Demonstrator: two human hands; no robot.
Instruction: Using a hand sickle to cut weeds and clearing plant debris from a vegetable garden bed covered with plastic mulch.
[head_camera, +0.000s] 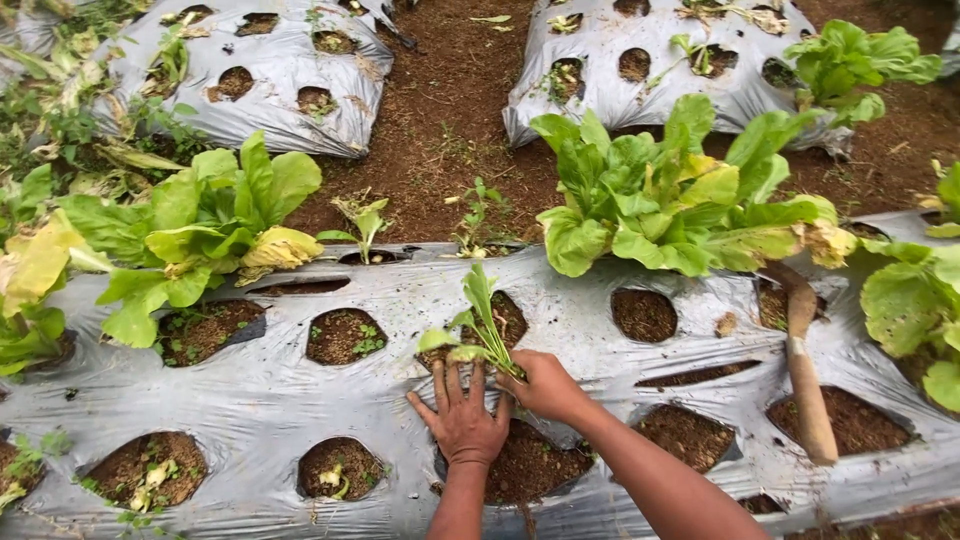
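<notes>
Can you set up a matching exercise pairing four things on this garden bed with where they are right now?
Things:
1. small green seedling
2. wooden-handled digging tool
3. left hand
4. big leafy green plant with yellowed leaves

Places:
A. lying right of the hands
B. flat on the silver plastic mulch sheet
C. far left, behind the holes
D. in the right hand grip

Pairs: 1-D, 2-A, 3-B, 4-C
</notes>
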